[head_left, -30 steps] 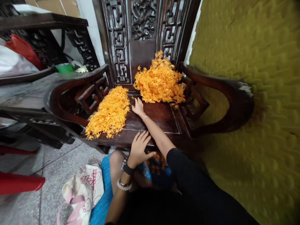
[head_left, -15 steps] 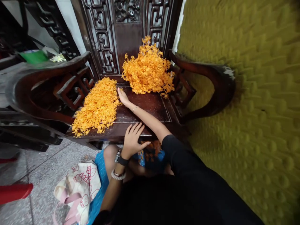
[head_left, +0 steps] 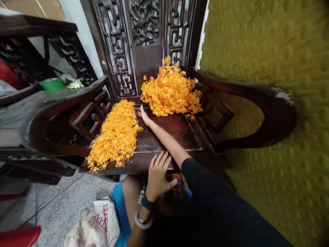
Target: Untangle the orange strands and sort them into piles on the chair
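Observation:
Small orange pieces with thin prongs, like little artificial flowers, lie in two piles on the dark wooden chair seat [head_left: 174, 132]. The long flat pile [head_left: 115, 133] runs along the left side, and the taller pile [head_left: 171, 91] stands at the back right. My right hand [head_left: 144, 116] reaches over the seat between the piles, fingers slightly apart, just right of the flat pile's edge and holding nothing. At the seat's front edge, my left hand [head_left: 161, 175] is open with spread fingers and empty; a watch [head_left: 146, 199] is on its wrist.
Curved armrests flank the seat, left [head_left: 36, 116] and right [head_left: 280, 113], with a carved backrest [head_left: 146, 44] behind. A textured yellow-green wall [head_left: 295, 192] is close on the right. A printed cloth bag [head_left: 100, 219] lies at lower left, near a red object [head_left: 23, 236].
My right hand has come slightly away from the flat pile's edge, and its fingers have parted. My left hand stays open by the seat's front. The camera view has shifted upward.

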The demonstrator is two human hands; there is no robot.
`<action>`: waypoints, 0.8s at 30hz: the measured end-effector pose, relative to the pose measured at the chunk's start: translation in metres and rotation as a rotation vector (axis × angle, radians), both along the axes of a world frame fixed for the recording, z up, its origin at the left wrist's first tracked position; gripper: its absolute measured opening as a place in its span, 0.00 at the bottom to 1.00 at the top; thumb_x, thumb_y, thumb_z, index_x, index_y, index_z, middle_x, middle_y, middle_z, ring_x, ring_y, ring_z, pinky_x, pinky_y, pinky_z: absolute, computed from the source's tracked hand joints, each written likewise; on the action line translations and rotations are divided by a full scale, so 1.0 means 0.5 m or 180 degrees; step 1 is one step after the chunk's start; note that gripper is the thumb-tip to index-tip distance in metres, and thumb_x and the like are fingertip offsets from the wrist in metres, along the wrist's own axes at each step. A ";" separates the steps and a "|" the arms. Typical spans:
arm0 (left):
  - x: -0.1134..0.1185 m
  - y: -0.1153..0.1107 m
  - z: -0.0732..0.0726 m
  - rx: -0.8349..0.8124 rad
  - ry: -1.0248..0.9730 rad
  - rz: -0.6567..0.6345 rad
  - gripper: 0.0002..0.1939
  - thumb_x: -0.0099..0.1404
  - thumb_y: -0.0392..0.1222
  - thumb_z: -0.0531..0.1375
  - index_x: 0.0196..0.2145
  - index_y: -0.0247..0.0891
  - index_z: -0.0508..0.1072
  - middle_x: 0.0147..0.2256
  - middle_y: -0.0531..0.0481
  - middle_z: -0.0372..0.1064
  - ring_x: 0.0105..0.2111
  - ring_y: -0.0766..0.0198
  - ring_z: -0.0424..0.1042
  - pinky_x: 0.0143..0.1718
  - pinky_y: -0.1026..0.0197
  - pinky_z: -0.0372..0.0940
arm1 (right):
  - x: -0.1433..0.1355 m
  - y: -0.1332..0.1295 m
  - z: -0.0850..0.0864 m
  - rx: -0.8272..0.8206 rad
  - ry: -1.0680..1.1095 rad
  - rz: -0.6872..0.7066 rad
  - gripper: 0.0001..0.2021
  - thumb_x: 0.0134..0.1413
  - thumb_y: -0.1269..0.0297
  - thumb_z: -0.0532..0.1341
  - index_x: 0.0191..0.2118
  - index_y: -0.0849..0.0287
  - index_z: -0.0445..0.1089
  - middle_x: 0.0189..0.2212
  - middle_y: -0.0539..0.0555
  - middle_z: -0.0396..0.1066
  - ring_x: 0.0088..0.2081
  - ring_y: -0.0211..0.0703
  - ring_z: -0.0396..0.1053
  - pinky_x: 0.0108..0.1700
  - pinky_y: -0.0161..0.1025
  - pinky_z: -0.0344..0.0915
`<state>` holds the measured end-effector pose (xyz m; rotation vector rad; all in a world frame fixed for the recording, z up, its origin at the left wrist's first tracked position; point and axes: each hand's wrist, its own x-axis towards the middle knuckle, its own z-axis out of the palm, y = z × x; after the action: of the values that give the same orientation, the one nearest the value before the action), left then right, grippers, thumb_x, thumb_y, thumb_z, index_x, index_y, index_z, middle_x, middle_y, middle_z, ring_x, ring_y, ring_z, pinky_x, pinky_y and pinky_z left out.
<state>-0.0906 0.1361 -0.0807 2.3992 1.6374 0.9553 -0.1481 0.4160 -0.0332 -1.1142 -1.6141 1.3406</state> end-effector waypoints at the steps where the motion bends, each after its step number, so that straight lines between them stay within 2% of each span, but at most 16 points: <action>1: -0.003 -0.002 0.004 0.0035 0.0057 0.0023 0.38 0.58 0.60 0.59 0.61 0.36 0.63 0.62 0.43 0.58 0.62 0.48 0.55 0.64 0.46 0.47 | 0.016 -0.005 0.002 -0.0060 -0.0064 0.0062 0.34 0.67 0.50 0.30 0.65 0.66 0.54 0.58 0.66 0.65 0.54 0.47 0.69 0.59 0.47 0.60; 4: -0.008 -0.008 -0.001 0.0228 0.0164 0.0158 0.41 0.59 0.63 0.58 0.62 0.36 0.60 0.65 0.40 0.52 0.64 0.46 0.51 0.64 0.45 0.47 | 0.086 -0.040 0.010 -0.0151 -0.0313 0.0188 0.33 0.68 0.51 0.34 0.63 0.70 0.56 0.56 0.66 0.67 0.47 0.45 0.74 0.55 0.42 0.64; 6: -0.006 -0.011 -0.033 0.0310 0.0105 0.0356 0.41 0.61 0.61 0.57 0.64 0.34 0.57 0.65 0.37 0.50 0.65 0.47 0.49 0.64 0.46 0.46 | 0.148 -0.090 0.022 -0.0116 -0.0521 0.0196 0.29 0.68 0.53 0.40 0.58 0.72 0.63 0.52 0.66 0.70 0.43 0.45 0.75 0.52 0.43 0.66; 8: 0.004 -0.020 -0.092 0.0161 -0.0062 0.0776 0.37 0.64 0.56 0.55 0.64 0.32 0.56 0.64 0.35 0.52 0.65 0.48 0.49 0.65 0.44 0.44 | 0.221 -0.170 0.038 0.0083 -0.0723 0.0129 0.24 0.66 0.55 0.48 0.51 0.70 0.69 0.48 0.64 0.72 0.43 0.48 0.74 0.52 0.46 0.65; 10: 0.022 -0.035 -0.166 -0.0252 -0.0243 0.1273 0.30 0.67 0.50 0.53 0.61 0.30 0.60 0.62 0.31 0.55 0.65 0.45 0.50 0.64 0.38 0.41 | 0.302 -0.279 0.047 0.0497 -0.0836 0.0020 0.18 0.59 0.56 0.59 0.49 0.62 0.71 0.47 0.58 0.73 0.48 0.50 0.71 0.58 0.46 0.59; 11: 0.033 -0.044 -0.204 -0.0551 -0.0295 0.1395 0.28 0.68 0.48 0.51 0.60 0.27 0.62 0.61 0.27 0.54 0.65 0.43 0.50 0.64 0.35 0.41 | 0.342 -0.340 0.043 0.0703 -0.0862 -0.0074 0.17 0.58 0.56 0.60 0.50 0.58 0.70 0.48 0.55 0.72 0.50 0.49 0.69 0.59 0.45 0.57; 12: 0.046 -0.053 -0.240 -0.0679 -0.0294 0.1328 0.26 0.67 0.45 0.51 0.57 0.24 0.64 0.60 0.23 0.55 0.64 0.41 0.51 0.62 0.34 0.43 | 0.381 -0.401 0.031 0.0862 -0.0899 -0.0192 0.15 0.59 0.56 0.58 0.49 0.55 0.69 0.47 0.55 0.73 0.48 0.48 0.70 0.58 0.44 0.59; 14: 0.073 -0.071 -0.300 -0.0843 -0.0272 0.0972 0.25 0.64 0.43 0.55 0.56 0.26 0.66 0.60 0.24 0.56 0.63 0.41 0.52 0.61 0.35 0.48 | 0.450 -0.514 -0.020 0.1010 -0.1033 -0.0439 0.13 0.63 0.56 0.51 0.38 0.53 0.71 0.37 0.56 0.74 0.40 0.48 0.71 0.49 0.43 0.65; 16: 0.100 -0.086 -0.341 -0.0979 -0.0248 0.0498 0.27 0.60 0.42 0.59 0.55 0.30 0.66 0.59 0.29 0.59 0.62 0.44 0.55 0.60 0.40 0.55 | 0.500 -0.600 -0.101 0.0968 -0.1290 -0.0623 0.18 0.63 0.57 0.48 0.26 0.51 0.67 0.25 0.56 0.72 0.29 0.49 0.70 0.38 0.44 0.66; 17: 0.111 -0.093 -0.355 -0.1073 -0.0247 0.0312 0.27 0.58 0.41 0.61 0.54 0.31 0.67 0.58 0.30 0.61 0.61 0.45 0.58 0.58 0.42 0.58 | 0.517 -0.631 -0.147 0.0913 -0.1438 -0.0685 0.18 0.63 0.58 0.48 0.24 0.52 0.66 0.22 0.55 0.70 0.27 0.48 0.69 0.35 0.43 0.65; 19: 0.126 -0.101 -0.374 -0.1269 -0.0269 0.0114 0.22 0.58 0.42 0.61 0.49 0.31 0.71 0.52 0.32 0.68 0.55 0.45 0.66 0.53 0.45 0.63 | 0.541 -0.672 -0.235 0.0752 -0.1705 -0.0678 0.15 0.60 0.60 0.51 0.24 0.54 0.66 0.22 0.54 0.71 0.26 0.46 0.70 0.32 0.40 0.65; 21: 0.130 -0.104 -0.382 -0.1425 -0.0336 0.0084 0.14 0.63 0.43 0.58 0.42 0.31 0.73 0.43 0.36 0.72 0.46 0.50 0.72 0.49 0.47 0.66 | 0.553 -0.696 -0.304 0.0553 -0.1934 -0.0640 0.13 0.59 0.63 0.52 0.26 0.55 0.69 0.22 0.53 0.72 0.25 0.44 0.71 0.30 0.38 0.65; 24: 0.120 -0.098 -0.378 -0.1498 -0.0541 -0.0005 0.13 0.68 0.46 0.55 0.36 0.33 0.72 0.34 0.47 0.72 0.35 0.61 0.73 0.41 0.54 0.68 | 0.557 -0.712 -0.359 0.0375 -0.2140 -0.0536 0.10 0.57 0.66 0.54 0.37 0.57 0.73 0.32 0.57 0.76 0.33 0.48 0.75 0.36 0.41 0.69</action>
<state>-0.0305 0.0870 -0.2697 1.9525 1.5832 0.6572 0.1304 0.0600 -0.2128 -1.6979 -1.9696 0.7807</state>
